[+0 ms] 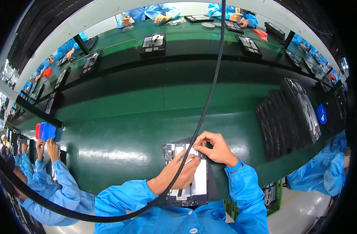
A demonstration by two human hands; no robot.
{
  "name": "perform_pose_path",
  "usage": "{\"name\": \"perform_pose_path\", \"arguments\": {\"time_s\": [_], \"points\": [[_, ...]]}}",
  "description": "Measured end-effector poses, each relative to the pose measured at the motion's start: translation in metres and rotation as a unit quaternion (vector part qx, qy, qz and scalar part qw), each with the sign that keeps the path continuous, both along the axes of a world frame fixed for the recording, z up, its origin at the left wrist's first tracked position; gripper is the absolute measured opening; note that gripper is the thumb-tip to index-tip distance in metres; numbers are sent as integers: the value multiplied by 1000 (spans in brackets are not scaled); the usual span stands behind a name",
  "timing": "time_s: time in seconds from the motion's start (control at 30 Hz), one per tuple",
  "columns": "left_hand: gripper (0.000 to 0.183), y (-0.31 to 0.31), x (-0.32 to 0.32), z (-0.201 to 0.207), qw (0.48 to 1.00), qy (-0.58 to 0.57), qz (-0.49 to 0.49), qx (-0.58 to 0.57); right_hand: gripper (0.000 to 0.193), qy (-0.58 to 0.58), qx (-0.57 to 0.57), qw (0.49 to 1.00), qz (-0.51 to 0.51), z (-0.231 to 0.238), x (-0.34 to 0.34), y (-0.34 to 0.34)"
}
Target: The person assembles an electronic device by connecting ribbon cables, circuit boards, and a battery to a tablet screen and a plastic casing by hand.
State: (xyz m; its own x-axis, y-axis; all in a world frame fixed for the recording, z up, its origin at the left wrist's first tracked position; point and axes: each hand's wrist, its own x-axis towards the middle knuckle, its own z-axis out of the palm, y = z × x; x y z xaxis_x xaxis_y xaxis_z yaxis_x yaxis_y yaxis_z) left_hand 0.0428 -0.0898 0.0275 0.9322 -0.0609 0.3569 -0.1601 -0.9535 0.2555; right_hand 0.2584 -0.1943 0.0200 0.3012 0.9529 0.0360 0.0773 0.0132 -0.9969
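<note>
An opened tablet (201, 177), its inner parts and large pale battery panels showing, lies before me on a dark sheet or tray (212, 183). Across its middle rests my left hand (177, 173), fingers stretched toward the upper part and slightly apart from the thumb. A black cable passes in front of that hand and hides some of it. At the tablet's upper right corner, thumb and index finger of my right hand (215, 147) are pinched together. What sits between those fingertips is too small to make out. A blue band (236, 165) circles my right wrist.
Stacked dark tablet housings (284, 121) stand to the right, beside a blue bin (321, 113). The black cable (209, 93) hangs across the view. Opened tablets (153, 43) line a raised shelf ahead. Co-workers sit left, right and opposite. A green crate (279, 199) stands below the bench.
</note>
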Motion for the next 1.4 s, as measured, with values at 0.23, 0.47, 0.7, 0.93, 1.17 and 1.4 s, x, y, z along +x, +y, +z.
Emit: {"name": "perform_pose_path", "arguments": {"time_s": [0.23, 0.47, 0.7, 0.93, 1.17, 1.4], "points": [[51, 4, 0, -2, 1000, 0, -17, -5, 13, -162, 35, 986, -33, 9, -6, 1], [49, 5, 2, 1, 1000, -4, -13, -20, 17, -97, 74, 992, -42, 3, 5, -9], [52, 10, 3, 0, 1000, -2, -31, 2, 27, 61, 32, 998, -5, 4, 11, -25], [47, 19, 10, 1, 996, -43, -76, 24, 18, -71, 48, 993, -75, -7, -6, -10], [48, 27, 17, 0, 993, -52, -99, -29, 14, -132, 35, 988, -74, -4, -10, -6], [41, 28, 18, -5, 990, -56, -67, -109, 41, -135, 56, 989, -8, 9, 2, -15]]}}
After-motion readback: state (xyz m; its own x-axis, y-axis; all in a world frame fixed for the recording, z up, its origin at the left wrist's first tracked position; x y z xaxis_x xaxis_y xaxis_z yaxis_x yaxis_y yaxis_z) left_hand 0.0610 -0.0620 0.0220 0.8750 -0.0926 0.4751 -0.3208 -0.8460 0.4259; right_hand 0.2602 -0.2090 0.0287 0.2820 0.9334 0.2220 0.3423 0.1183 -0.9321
